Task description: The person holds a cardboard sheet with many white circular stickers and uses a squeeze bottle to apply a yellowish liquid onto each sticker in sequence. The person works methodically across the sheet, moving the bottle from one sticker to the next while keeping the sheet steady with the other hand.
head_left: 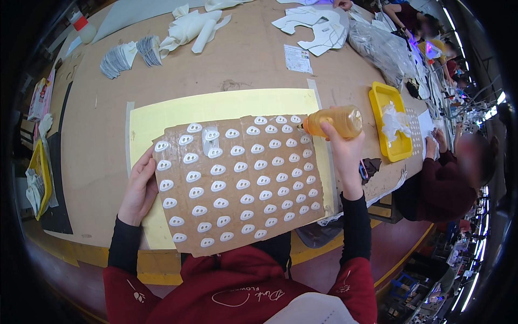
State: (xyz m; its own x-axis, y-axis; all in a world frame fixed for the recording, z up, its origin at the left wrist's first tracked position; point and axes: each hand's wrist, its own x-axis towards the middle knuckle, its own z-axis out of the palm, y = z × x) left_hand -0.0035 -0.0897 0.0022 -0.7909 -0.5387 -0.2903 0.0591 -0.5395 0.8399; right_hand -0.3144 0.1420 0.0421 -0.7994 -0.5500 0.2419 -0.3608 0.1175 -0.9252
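A brown cardboard sheet (233,209) tilts over the yellow paper sheet (216,106) on the table in front of me. Rows of small white rounded pieces (218,186), each with two dark holes, cover the cardboard. My left hand (141,186) grips its left edge, fingers partly hidden underneath. In my right hand (344,154) is a squeeze bottle (343,120) of amber liquid, lying nearly level. Its nozzle points left and reaches the top right corner of the cardboard, near the last white pieces. Whether the tip touches one I cannot tell.
Right of the bottle stands a yellow tray (400,151) with crumpled clear plastic (395,123). Stacked grey-white pieces (118,58), white material scraps (189,28) and white cut panels (324,27) lie farther back. A co-worker (448,181) sits at the right edge.
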